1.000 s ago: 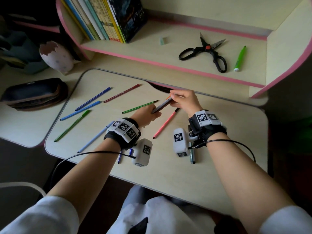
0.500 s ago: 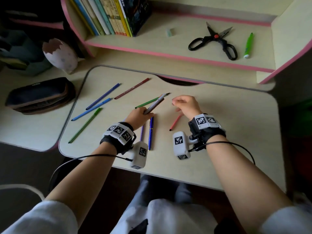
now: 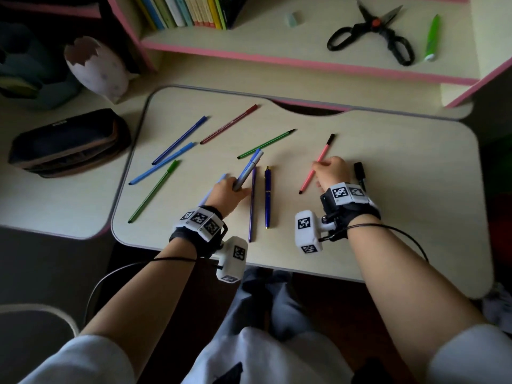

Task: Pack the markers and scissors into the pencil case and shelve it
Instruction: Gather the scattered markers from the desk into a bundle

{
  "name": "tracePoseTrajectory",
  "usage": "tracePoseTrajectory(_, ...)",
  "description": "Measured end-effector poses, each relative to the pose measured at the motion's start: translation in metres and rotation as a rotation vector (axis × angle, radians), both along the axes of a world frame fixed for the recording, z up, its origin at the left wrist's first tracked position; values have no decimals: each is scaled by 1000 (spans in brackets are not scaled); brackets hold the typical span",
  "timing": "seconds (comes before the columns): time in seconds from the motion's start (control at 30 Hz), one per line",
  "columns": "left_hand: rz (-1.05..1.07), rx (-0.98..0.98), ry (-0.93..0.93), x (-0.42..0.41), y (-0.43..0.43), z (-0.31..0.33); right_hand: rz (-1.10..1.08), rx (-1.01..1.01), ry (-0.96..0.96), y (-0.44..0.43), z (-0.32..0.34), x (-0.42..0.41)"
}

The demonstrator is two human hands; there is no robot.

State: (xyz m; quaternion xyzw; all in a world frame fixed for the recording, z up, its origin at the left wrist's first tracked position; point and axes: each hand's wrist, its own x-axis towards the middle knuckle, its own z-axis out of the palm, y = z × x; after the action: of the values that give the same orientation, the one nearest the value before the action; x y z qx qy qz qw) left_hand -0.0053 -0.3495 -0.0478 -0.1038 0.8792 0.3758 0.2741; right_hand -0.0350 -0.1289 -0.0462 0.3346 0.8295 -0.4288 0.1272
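Observation:
My left hand [image 3: 227, 191] grips a grey-blue marker [image 3: 249, 166] that points up and to the right, just above the desk. My right hand [image 3: 331, 171] pinches a pink marker [image 3: 322, 153] that lies on the desk. Around them lie several loose markers: dark blue [image 3: 180, 139], light blue [image 3: 163, 163], green [image 3: 153, 191], dark red [image 3: 228, 123], a second green [image 3: 266, 144], purple [image 3: 252, 203] and a navy pen [image 3: 267, 196]. A black marker [image 3: 359, 173] lies right of my right hand. The dark pencil case [image 3: 69, 142] lies at the left, its opening partly agape. Black scissors [image 3: 371, 31] and a green marker [image 3: 432, 37] rest on the shelf.
A white egg-shaped holder [image 3: 97, 67] stands behind the pencil case. Books [image 3: 191, 12] stand on the shelf's left end, with a small eraser [image 3: 293, 18] beside them. The pink-edged shelf [image 3: 277, 58] runs along the back. The desk's front edge [image 3: 277, 266] lies over my lap.
The grey-blue marker passed from my right hand into my left. My right hand then came down onto the pink marker. My head moved, shifting the view.

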Motion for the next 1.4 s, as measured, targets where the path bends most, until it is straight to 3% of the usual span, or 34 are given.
tracePoseTrajectory(0.27, 160, -27, -12, 13, 9, -17, 45, 199, -90, 4, -2, -10)
tracePoseTrajectory(0.43, 123, -74, 30, 15, 14, -17, 115, 269, -78, 5, -1, -5)
tracePoseTrajectory(0.83, 47, -135, 47, 19, 9, -8, 0, -150, -30, -15, 7, 12)
tracePoseTrajectory(1.03, 80, -78, 95, 23, -15, 4, 140, -54, 4, -48, 4, 15)
tracePoseTrajectory(1.4, 179, -102, 201, 39, -62, 13, 307, 41, -154, -89, -8, 29)
